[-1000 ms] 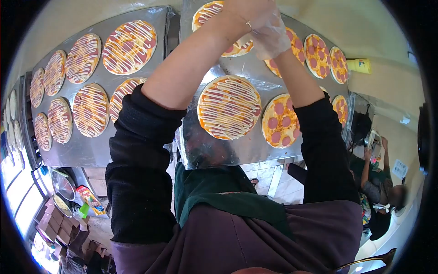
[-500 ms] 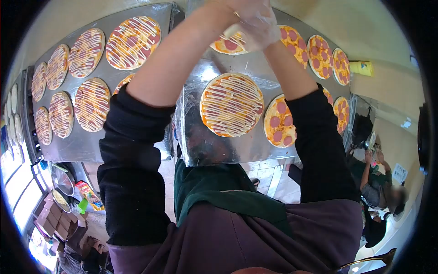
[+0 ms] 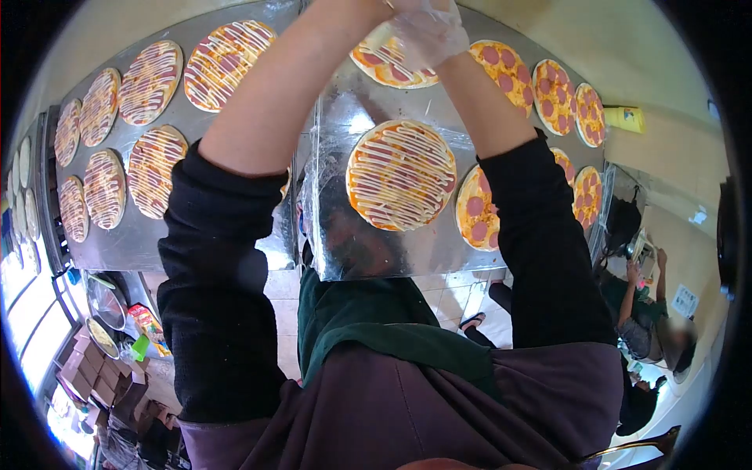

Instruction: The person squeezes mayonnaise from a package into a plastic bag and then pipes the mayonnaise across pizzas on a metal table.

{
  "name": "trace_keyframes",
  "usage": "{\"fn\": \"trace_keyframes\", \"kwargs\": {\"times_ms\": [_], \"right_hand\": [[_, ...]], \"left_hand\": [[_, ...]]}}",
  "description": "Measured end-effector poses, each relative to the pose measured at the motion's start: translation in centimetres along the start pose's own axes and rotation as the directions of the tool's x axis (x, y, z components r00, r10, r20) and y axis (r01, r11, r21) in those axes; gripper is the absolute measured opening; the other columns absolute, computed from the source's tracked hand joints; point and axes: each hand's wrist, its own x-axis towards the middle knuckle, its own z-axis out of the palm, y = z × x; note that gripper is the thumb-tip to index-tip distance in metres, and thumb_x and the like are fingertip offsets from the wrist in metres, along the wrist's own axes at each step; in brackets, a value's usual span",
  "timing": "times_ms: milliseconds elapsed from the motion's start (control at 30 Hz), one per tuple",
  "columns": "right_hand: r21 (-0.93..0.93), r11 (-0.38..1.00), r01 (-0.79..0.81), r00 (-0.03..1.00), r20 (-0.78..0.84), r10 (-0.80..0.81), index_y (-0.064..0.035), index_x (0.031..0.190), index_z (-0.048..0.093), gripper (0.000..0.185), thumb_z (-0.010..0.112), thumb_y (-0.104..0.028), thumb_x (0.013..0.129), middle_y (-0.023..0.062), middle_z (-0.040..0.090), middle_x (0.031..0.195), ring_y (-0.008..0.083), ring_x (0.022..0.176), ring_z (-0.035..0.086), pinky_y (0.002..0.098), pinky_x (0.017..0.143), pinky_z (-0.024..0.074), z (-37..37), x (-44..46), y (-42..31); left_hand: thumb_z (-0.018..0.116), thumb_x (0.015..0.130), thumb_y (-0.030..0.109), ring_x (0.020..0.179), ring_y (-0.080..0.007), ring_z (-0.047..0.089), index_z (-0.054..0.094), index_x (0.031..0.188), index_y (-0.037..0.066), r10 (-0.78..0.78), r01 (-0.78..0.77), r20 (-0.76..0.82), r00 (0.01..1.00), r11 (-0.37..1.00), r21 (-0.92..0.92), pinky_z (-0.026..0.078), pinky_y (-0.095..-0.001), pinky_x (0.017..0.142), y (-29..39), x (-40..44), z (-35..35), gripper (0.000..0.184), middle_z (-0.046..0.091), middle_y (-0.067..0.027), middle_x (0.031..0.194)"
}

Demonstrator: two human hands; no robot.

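Note:
My right hand [image 3: 429,33], in a clear plastic glove, is closed over the far pizza at the top of the view. From it juts a pale, whitish end of what looks like a sauce bag [image 3: 379,36]. My left hand [image 3: 392,5] meets it at the top edge, its fingers cut off or hidden. Beneath them lies the far pizza [image 3: 382,67], partly covered, with white sauce lines on it. Nearer me, a pizza [image 3: 401,175] is fully striped with white sauce over sausage slices.
Unstriped pizzas with sausage rounds [image 3: 554,97] lie at right on the plastic-wrapped metal table [image 3: 360,262]. A second metal table [image 3: 149,254] at left carries several striped pizzas [image 3: 150,82]. A co-worker [image 3: 646,301] stands far right; a sandalled foot [image 3: 473,320] shows below the table.
Both hands have shifted slightly left and up over the far pizza, uncovering more of its right side. The foot below the table has come into view, and the co-worker's arms have moved.

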Motion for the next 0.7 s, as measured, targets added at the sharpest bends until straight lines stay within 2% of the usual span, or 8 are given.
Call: {"fn": "trace_keyframes", "kwargs": {"times_ms": [67, 233, 333, 467, 500, 567, 633, 700], "right_hand": [[0.364, 0.862, -0.351, 0.902, -0.116, 0.417, -0.0093, 0.13, 0.061, 0.043, 0.068, -0.032, 0.094, 0.0111, 0.065, 0.127, 0.0267, 0.118, 0.061, 0.0408, 0.102, 0.049, 2.4, -2.2, 3.1], [0.196, 0.955, -0.225, 0.959, -0.127, 0.252, -0.0094, 0.13, 0.061, 0.042, 0.067, -0.031, 0.094, 0.0108, 0.065, 0.127, 0.0259, 0.118, 0.062, 0.0401, 0.102, 0.0495, 1.0, -1.4, 2.2], [0.093, 0.988, -0.121, 0.983, -0.127, 0.132, -0.0094, 0.13, 0.061, 0.042, 0.067, -0.03, 0.095, 0.0106, 0.065, 0.126, 0.0253, 0.117, 0.062, 0.0396, 0.101, 0.0499, 0.4, -1.1, 1.1], [-0.031, 0.999, 0.023, 0.993, -0.111, -0.026, -0.0094, 0.131, 0.06, 0.041, 0.067, -0.028, 0.095, 0.0104, 0.065, 0.125, 0.0245, 0.117, 0.063, 0.0389, 0.101, 0.0504, 0.4, -1.2, -0.8], [-0.027, 0.999, 0.023, 0.993, -0.111, -0.026, -0.0094, 0.131, 0.06, 0.041, 0.067, -0.028, 0.095, 0.0104, 0.065, 0.125, 0.0245, 0.117, 0.063, 0.0389, 0.101, 0.0504, 0.3, -1.5, -1.3], [0.231, 0.97, -0.072, 0.992, -0.087, 0.094, -0.0074, 0.131, 0.059, 0.04, 0.067, -0.024, 0.096, 0.0106, 0.065, 0.125, 0.0237, 0.117, 0.062, 0.0386, 0.101, 0.0499, -0.1, -1.7, -2.2], [0.221, 0.971, -0.09, 0.991, -0.073, 0.108, -0.0073, 0.131, 0.059, 0.04, 0.067, -0.024, 0.096, 0.0105, 0.065, 0.125, 0.0237, 0.117, 0.062, 0.0386, 0.101, 0.0499, -1.7, -2.4, -3.3], [0.203, 0.97, -0.13, 0.988, -0.05, 0.143, -0.0071, 0.131, 0.059, 0.04, 0.067, -0.024, 0.096, 0.0103, 0.064, 0.125, 0.0236, 0.117, 0.062, 0.0385, 0.101, 0.0498, -3.3, -3.2, -5.1]], "left_hand": [[0.067, 0.081, 0.012, 0.096, -0.0478, 0.066, 0.07, 0.095, -0.006, 0.046, -0.049, -0.048, 0.998, 0.997, -0.064, 0.054, -0.0501, 0.086, 0.5, -1.2, 1.8, 0.023, 0.069, -0.0312, 0.095], [0.069, 0.08, 0.016, 0.093, -0.0474, 0.067, 0.071, 0.094, -0.004, 0.048, -0.04, 0.17, 0.984, 0.998, -0.049, 0.054, -0.0508, 0.085, 2.4, -2.6, 2.8, 0.024, 0.069, -0.0309, 0.093], [0.067, 0.08, 0.014, 0.09, -0.0477, 0.067, 0.071, 0.094, -0.003, 0.042, -0.039, 0.03, 0.999, 0.995, -0.087, 0.054, -0.0514, 0.083, 2.0, -2.1, 1.0, 0.022, 0.069, -0.0305, 0.091], [0.066, 0.081, 0.014, 0.09, -0.0475, 0.067, 0.071, 0.095, -0.004, 0.148, -0.149, 0.064, 0.987, 0.989, 0.014, 0.054, -0.0515, 0.083, -0.2, -0.3, -0.8, 0.023, 0.069, -0.0303, 0.09], [0.066, 0.08, 0.014, 0.09, -0.0475, 0.067, 0.07, 0.095, -0.004, 0.08, -0.082, 0.039, 0.996, 0.995, 0.056, 0.054, -0.0514, 0.083, -0.4, -0.2, -0.8, 0.024, 0.069, -0.0306, 0.09], [0.067, 0.08, 0.014, 0.091, -0.0475, 0.067, 0.07, 0.096, -0.005, 0.013, -0.013, 0.006, 1.0, 0.995, 0.095, 0.054, -0.0512, 0.083, -0.1, -0.5, -0.9, 0.024, 0.069, -0.0308, 0.09], [0.067, 0.079, 0.013, 0.091, -0.048, 0.067, 0.07, 0.097, -0.006, 0.04, -0.035, 0.091, 0.995, 0.998, -0.052, 0.054, -0.0513, 0.083, 1.0, -1.8, -0.7, 0.026, 0.068, -0.0317, 0.092], [0.066, 0.079, 0.012, 0.092, -0.0481, 0.067, 0.07, 0.097, -0.006, 0.062, -0.059, 0.073, 0.995, 0.997, -0.042, 0.054, -0.0513, 0.084, 1.0, -2.5, 1.3, 0.026, 0.068, -0.0318, 0.093]]}}
